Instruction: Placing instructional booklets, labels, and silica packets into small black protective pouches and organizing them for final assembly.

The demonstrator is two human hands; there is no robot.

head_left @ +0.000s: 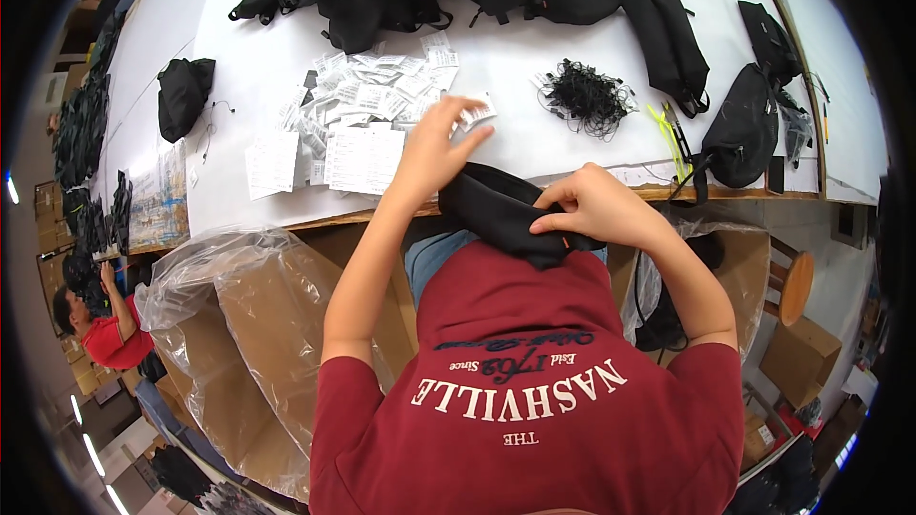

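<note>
Tag pile [367,95] is off to the left. Left hand [434,148] is at one loose tag [484,112]; can't tell if it's actually gripped, so pinch just that one. Black pouch [487,213] is at the near edge of the table [515,67], right hand [603,210] pinching its rim; I'd hold it steady there.

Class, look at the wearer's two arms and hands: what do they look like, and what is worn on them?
The short, plain sleeves of a dark red T-shirt cover only the upper arms. Both forearms are uncovered. The left hand and right hand are gloveless, with no watch, bracelet or ring visible.
</note>
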